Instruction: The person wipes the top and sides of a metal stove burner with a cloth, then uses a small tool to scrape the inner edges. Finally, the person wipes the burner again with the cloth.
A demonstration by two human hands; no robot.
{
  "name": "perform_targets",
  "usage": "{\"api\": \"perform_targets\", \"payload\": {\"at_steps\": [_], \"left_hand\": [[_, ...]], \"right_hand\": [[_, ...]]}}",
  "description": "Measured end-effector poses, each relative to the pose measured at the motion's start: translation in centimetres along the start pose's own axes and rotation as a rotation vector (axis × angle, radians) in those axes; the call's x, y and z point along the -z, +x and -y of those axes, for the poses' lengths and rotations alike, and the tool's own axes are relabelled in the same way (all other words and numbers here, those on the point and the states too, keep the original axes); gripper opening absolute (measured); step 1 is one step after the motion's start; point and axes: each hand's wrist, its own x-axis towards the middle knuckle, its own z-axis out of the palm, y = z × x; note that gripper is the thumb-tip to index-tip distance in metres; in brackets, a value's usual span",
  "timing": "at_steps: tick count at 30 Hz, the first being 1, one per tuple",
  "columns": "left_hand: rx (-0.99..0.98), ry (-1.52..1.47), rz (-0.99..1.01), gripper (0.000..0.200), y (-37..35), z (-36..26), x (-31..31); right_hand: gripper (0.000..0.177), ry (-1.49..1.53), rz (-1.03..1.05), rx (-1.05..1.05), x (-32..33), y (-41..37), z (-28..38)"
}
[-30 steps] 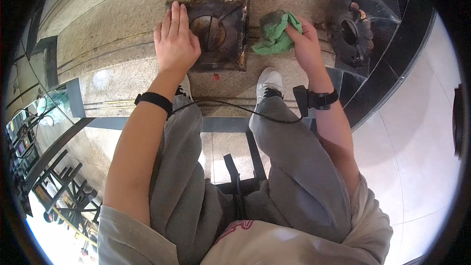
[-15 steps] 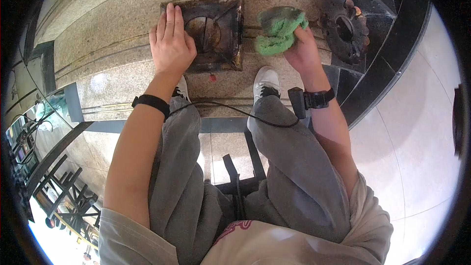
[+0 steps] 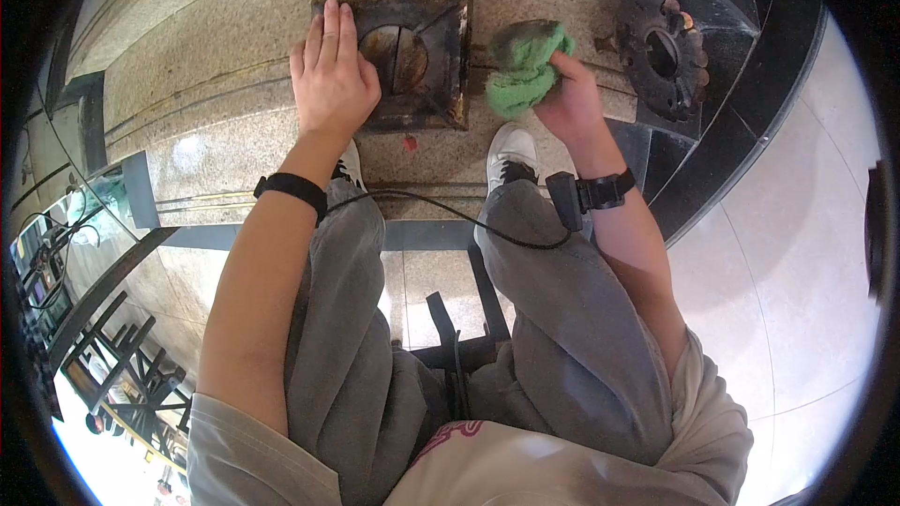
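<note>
A square, dark metal base (image 3: 441, 47) with a round opening in its middle lies on the speckled stone step. My left hand (image 3: 336, 84) rests flat over its left edge, fingers stretched out and pointing away from me. To the right of the base, my right hand (image 3: 574, 108) grips a crumpled green cloth (image 3: 525, 75), thumb on top. Dark smudges show on the cloth's upper part, which hangs a little apart from the base. Farther right sits a dark, ornate metal ring (image 3: 661, 54) with a scalloped rim and a hole in the centre.
A small red scrap (image 3: 410, 143) lies on the stone step (image 3: 225, 75) near the base. My shoes stand at the step's near side. A black cable (image 3: 441, 201) runs between my wrists. Dark stools (image 3: 131, 361) stand at the lower left.
My right hand has moved slightly left and toward me with the green cloth. My left hand stays on the base; the whole view has shifted a little.
</note>
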Motion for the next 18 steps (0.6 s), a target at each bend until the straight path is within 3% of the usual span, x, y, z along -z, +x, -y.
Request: {"api": "perform_targets", "payload": {"at_steps": [8,14,18], "left_hand": [[0.008,0.0,-0.008,0.065,0.06,-0.05,-0.13],[0.001,0.007,-0.019,0.065,-0.01,0.03,-0.15],[-0.001,-0.011,-0.024,0.065,0.0,-0.03,-0.06]], "right_hand": [[0.036,0.075,0.01,-0.114,-0.16,-0.43,-0.14],[0.034,0.134,0.144,-0.105,0.29,-0.21,-0.59],[0.032,0.052,0.113,-0.074,-0.43,-0.23,-0.68]]}}
